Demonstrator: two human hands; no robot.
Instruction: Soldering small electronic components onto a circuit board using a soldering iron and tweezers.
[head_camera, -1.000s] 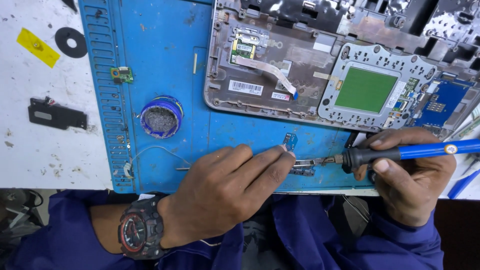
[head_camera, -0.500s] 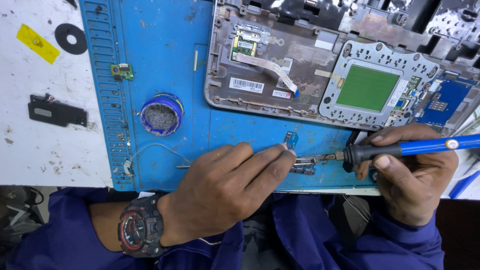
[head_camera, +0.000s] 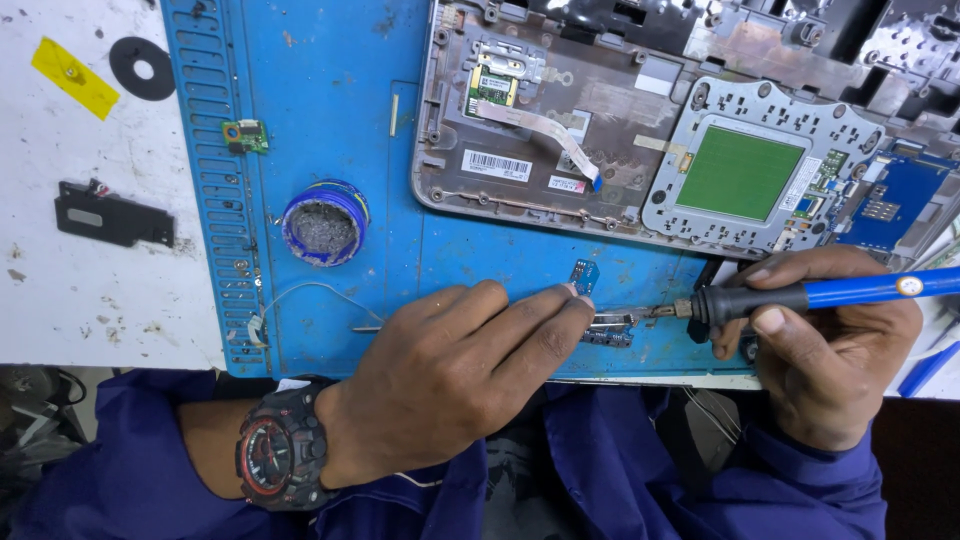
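The right hand was closed around a blue-handled soldering iron, thumb and fingers wrapped about its black grip, with the tip pointing left onto a small metal connector part. The left hand lay palm down on the blue work mat, its fingertips pressed on the left end of that part; whether they pinched it or only held it down could not be told. The part sat near the mat's near edge, just near of a tiny blue circuit board. Farther off lay an opened laptop base with a green touchpad board. To the left stood a round blue tin. A black-and-red wristwatch ringed the left wrist.
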